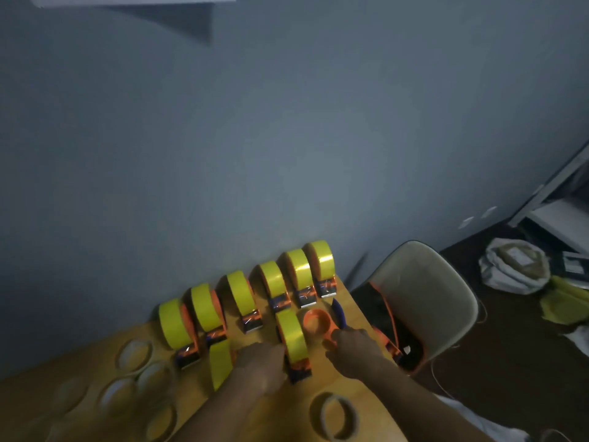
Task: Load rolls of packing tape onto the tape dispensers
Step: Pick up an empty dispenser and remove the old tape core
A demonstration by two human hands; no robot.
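Observation:
Several orange tape dispensers loaded with yellow tape (242, 296) stand in a row along the wall on the wooden table (318, 387). In front of the row stands one more loaded dispenser (291, 338); my left hand (263, 368) grips its left side near the base. Just to its right lies an empty orange dispenser (317, 322) with a blue handle, and my right hand (353, 349) holds it at its near end. A further yellow tape piece (220, 362) stands left of my left hand, partly hidden by it.
Several pale tape rolls (134, 352) lie flat on the table's left part, and one roll (338, 416) lies near the front edge under my right forearm. A beige chair (424, 298) at the table's right end holds more orange dispensers (390, 344). Bags lie on the floor beyond.

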